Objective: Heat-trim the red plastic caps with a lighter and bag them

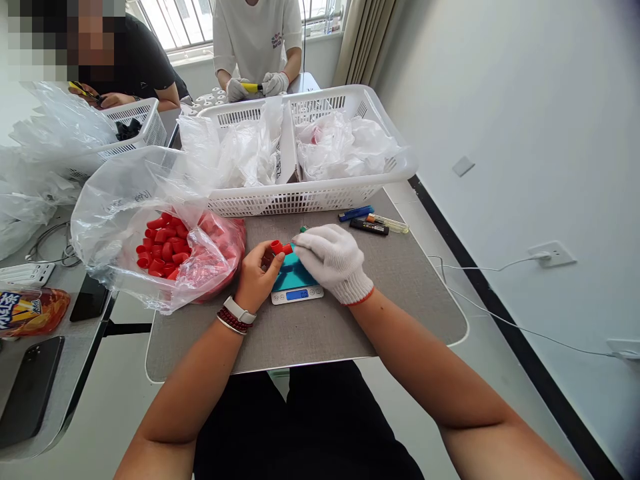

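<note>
My left hand, bare, pinches a small red pipe fitting between thumb and fingers. My right hand wears a white knit glove, its fingers pressed together close to the fitting's right end. A small green tip shows above the gloved fingers; the rest of that thing is hidden. Below both hands lies a small digital scale with a teal top and a lit display. To the left, an open clear plastic bag holds many red pipe fittings.
Behind stands a white plastic basket with clear bags inside. Lighters lie right of the scale. Two co-workers work across the table, one in white gloves. Phones lie on the left table. A white cable runs along the right wall.
</note>
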`<action>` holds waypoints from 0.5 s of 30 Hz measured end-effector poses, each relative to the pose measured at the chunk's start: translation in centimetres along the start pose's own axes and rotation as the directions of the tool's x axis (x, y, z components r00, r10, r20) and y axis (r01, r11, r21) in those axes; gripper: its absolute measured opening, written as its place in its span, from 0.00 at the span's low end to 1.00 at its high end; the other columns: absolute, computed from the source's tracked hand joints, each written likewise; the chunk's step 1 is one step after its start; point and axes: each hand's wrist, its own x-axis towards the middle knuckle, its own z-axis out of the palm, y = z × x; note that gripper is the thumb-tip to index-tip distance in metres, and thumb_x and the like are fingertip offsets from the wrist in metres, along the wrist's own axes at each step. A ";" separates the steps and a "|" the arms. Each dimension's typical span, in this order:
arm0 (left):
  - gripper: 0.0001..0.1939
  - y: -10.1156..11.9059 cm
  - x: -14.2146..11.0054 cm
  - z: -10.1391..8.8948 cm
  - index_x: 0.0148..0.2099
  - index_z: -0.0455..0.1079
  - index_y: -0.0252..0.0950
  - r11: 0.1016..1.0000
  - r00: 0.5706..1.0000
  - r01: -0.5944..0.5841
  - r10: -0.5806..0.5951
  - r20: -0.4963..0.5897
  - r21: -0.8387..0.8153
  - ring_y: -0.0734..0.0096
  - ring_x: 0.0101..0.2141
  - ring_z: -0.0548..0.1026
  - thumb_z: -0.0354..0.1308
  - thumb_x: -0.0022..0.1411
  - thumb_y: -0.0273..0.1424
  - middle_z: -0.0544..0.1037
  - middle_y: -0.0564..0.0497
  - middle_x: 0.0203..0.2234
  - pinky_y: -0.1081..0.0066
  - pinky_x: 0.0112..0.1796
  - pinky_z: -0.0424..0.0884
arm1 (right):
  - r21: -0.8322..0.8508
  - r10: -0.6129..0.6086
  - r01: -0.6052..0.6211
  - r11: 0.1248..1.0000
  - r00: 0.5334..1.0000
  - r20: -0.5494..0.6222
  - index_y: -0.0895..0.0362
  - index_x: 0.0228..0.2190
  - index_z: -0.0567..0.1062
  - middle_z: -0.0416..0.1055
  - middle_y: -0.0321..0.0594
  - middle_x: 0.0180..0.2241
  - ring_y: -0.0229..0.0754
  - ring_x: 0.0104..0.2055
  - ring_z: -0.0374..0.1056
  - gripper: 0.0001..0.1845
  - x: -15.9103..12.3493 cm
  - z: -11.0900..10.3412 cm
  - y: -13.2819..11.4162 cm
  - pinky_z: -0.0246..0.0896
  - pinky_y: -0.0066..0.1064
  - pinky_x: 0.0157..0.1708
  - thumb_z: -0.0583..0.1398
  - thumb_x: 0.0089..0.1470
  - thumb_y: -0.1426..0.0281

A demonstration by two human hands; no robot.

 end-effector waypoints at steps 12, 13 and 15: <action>0.21 0.1 0.2 0.1 0.45 0.73 0.35 0.956 0.995 0.102 -0.101 0.017 -0.273 0.69 0.31 0.78 0.63 0.60 0.48 0.81 0.47 0.34 0.71 0.31 0.74 | 0.198 0.085 -0.073 0.977 0.995 -0.052 0.53 0.34 0.77 0.78 0.41 0.36 0.43 0.39 0.73 0.03 0.1 0.2 -1.8 0.69 0.38 0.44 0.64 0.56 0.68; 0.21 0.0 0.2 0.1 0.45 0.73 0.35 0.955 0.995 0.102 -0.098 0.027 -0.278 0.69 0.32 0.78 0.63 0.60 0.48 0.81 0.47 0.34 0.71 0.31 0.74 | 0.221 0.090 -0.078 0.972 0.995 -0.046 0.54 0.33 0.77 0.78 0.40 0.35 0.43 0.39 0.73 0.03 0.1 0.2 -1.8 0.69 0.38 0.44 0.64 0.56 0.68; 0.21 0.0 0.1 0.2 0.45 0.73 0.35 0.955 0.995 0.099 -0.091 0.041 -0.280 0.68 0.33 0.79 0.63 0.60 0.47 0.81 0.46 0.36 0.71 0.32 0.75 | 0.280 0.092 -0.086 0.956 0.996 -0.007 0.54 0.33 0.77 0.78 0.40 0.35 0.42 0.38 0.73 0.02 0.1 0.3 -1.8 0.69 0.37 0.44 0.63 0.56 0.69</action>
